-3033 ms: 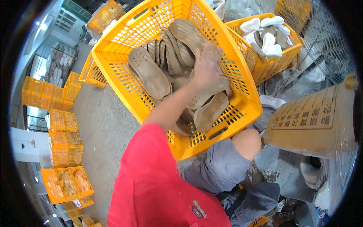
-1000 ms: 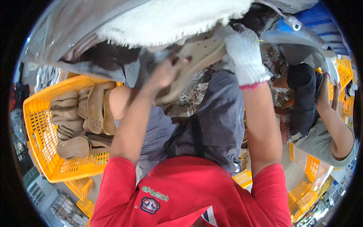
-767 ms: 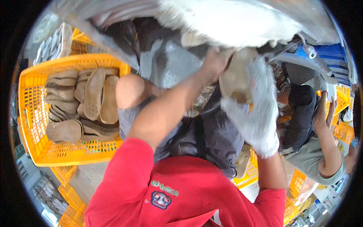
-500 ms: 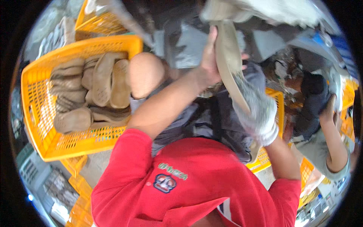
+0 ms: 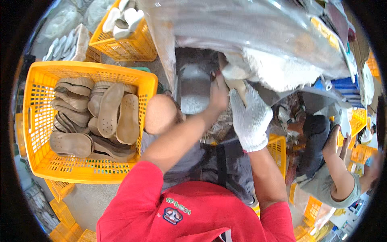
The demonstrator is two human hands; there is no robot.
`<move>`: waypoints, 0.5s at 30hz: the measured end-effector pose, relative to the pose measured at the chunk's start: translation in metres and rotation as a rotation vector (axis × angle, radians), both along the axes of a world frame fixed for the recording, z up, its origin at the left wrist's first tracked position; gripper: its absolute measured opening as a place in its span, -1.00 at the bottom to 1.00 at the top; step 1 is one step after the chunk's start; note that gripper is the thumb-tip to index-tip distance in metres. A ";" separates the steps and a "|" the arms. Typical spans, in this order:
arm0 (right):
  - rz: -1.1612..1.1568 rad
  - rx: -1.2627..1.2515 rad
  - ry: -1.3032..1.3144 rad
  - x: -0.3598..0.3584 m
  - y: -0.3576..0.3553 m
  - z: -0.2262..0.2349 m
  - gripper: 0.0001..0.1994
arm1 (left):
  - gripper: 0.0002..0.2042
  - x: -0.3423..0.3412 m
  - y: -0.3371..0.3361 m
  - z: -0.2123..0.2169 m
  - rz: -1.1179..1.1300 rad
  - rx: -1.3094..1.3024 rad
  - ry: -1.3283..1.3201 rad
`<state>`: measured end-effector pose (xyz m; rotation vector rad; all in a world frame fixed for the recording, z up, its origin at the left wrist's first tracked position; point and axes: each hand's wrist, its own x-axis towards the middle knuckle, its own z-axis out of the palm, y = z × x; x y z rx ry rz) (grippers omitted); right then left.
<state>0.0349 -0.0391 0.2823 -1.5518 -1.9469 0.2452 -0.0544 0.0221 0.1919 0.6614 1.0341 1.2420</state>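
Below the ragged white cloth (image 5: 278,74) hanging off the grey hood (image 5: 250,30), the worker's gloved right hand (image 5: 250,119) is closed on a tan insole (image 5: 237,86). Only a narrow strip of it shows above the glove. Upper end runs up to a pale rounded part (image 5: 236,70); can't tell if they touch. Bare left hand (image 5: 219,94) is just left of the insole, raised, blurred. Can't tell whether it grips anything.

Big yellow basket (image 5: 90,176) sits left of the bare knee (image 5: 161,115), loaded with brown insoles (image 5: 72,105). Left side: stacked on edge. Right side: two laid lengthwise next to each other, the nearer-to-centre one with holes. Another holed one lies across the near left corner.

Behind it: smaller yellow crate (image 5: 131,44) with white pieces (image 5: 131,19) on top. Another yellow crate (image 5: 277,151) by the right forearm, partly hidden. Far right, a co-worker (image 5: 332,183) in a grey-green top, hands up at a white piece (image 5: 344,121).
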 end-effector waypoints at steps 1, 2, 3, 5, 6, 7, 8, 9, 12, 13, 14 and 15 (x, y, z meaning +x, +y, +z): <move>0.130 0.075 -0.208 0.006 0.010 -0.007 -0.73 | -0.48 0.003 -0.003 0.002 0.147 0.053 0.138; 0.248 0.198 -0.256 0.009 0.019 -0.009 -0.74 | -0.48 0.007 -0.009 0.003 0.274 0.075 0.271; 0.345 0.275 -0.313 0.011 0.024 -0.013 -0.74 | -0.46 0.007 -0.009 0.000 0.195 -0.057 0.063; 0.265 -0.509 0.209 0.012 0.010 0.004 -0.64 | -0.41 0.005 -0.003 -0.007 -0.061 -0.502 -0.648; 0.233 -0.645 0.317 0.015 -0.002 0.008 -0.56 | -0.41 0.007 0.000 -0.007 -0.117 -0.515 -0.549; 0.217 -0.728 0.251 0.016 -0.017 0.020 -0.50 | -0.40 0.008 0.003 -0.003 -0.102 -0.594 -0.411; 0.176 -0.733 0.345 0.014 -0.022 0.018 -0.45 | -0.40 0.010 0.008 -0.007 -0.058 -0.591 -0.412; 0.132 -0.730 0.457 0.012 -0.026 0.015 -0.39 | -0.39 0.013 0.015 -0.011 -0.031 -0.523 -0.446; 0.172 -0.855 0.577 0.015 -0.011 0.026 -0.46 | -0.30 0.020 0.032 -0.022 0.063 -0.166 -0.527; 0.183 -0.942 0.683 0.020 -0.006 0.028 -0.55 | -0.26 0.021 0.028 -0.023 0.085 -0.176 -0.499; 0.193 -1.053 0.762 0.018 0.000 0.035 -0.63 | -0.22 0.023 0.018 -0.023 0.089 -0.228 -0.480; 0.126 -1.043 0.527 0.013 -0.024 0.050 -0.63 | -0.21 0.026 0.007 -0.023 0.083 -0.294 -0.448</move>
